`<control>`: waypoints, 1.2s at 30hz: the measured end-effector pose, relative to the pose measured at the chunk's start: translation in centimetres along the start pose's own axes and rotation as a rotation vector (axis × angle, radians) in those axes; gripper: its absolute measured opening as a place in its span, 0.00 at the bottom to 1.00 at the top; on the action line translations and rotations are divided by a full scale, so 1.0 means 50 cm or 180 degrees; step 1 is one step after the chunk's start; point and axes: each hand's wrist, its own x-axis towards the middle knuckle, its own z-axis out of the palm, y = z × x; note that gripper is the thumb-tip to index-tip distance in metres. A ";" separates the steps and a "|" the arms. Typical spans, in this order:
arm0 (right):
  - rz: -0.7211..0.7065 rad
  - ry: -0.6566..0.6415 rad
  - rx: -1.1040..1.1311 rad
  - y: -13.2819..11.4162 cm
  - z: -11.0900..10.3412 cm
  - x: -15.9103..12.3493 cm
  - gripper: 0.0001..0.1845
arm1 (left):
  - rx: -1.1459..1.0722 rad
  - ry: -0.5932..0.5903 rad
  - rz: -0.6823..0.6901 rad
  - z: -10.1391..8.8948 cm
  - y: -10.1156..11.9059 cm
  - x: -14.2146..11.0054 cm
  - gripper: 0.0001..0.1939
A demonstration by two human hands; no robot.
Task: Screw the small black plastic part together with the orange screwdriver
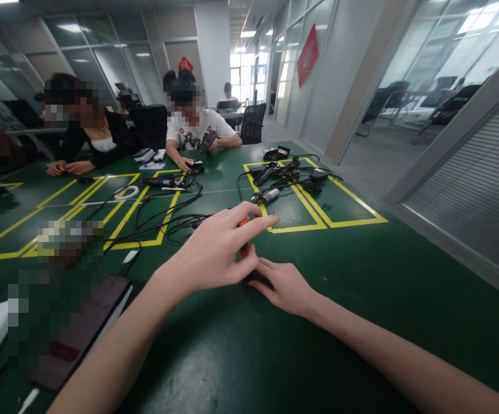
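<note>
Near the middle of the head view, my left hand (215, 247) is closed around an upright orange-red tool handle (244, 250). Its thumb and fingers cover most of the handle, and the tool's lower end is hidden. Just below and to the right, my right hand (288, 287) grips a small black part (260, 278) low over the green table. Fingers of both hands hide much of that part, so its kind cannot be made out. The tool stands directly above the black part; whether they touch is hidden.
Yellow-taped boxes on the green table (340, 270) hold a black hair-clipper-like device (158, 182), a grey cylindrical piece (271, 195), and tangled black cables (314, 184). A phone (81, 328) with a cable lies at left. Two people (198, 132) work across the table.
</note>
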 end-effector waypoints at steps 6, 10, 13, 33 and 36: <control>0.0261 0.0075 0.0016 0.001 0.000 0.001 0.15 | 0.0198 -0.0031 -0.0145 0.008 -0.006 -0.002 0.24; 0.0328 0.0104 0.0065 0.002 0.000 -0.001 0.15 | 0.0126 -0.0068 -0.0110 0.007 -0.005 -0.001 0.27; 0.0297 0.0140 0.0085 0.005 0.001 -0.003 0.15 | 0.0108 -0.0070 -0.0102 0.007 -0.004 0.001 0.30; 0.0038 0.0423 0.0067 0.012 0.003 -0.009 0.25 | -0.0045 -0.0077 -0.0043 0.006 -0.005 0.001 0.31; 0.0037 0.0342 0.0092 0.011 0.000 -0.010 0.25 | -0.0071 -0.0115 -0.0081 0.006 -0.006 0.000 0.33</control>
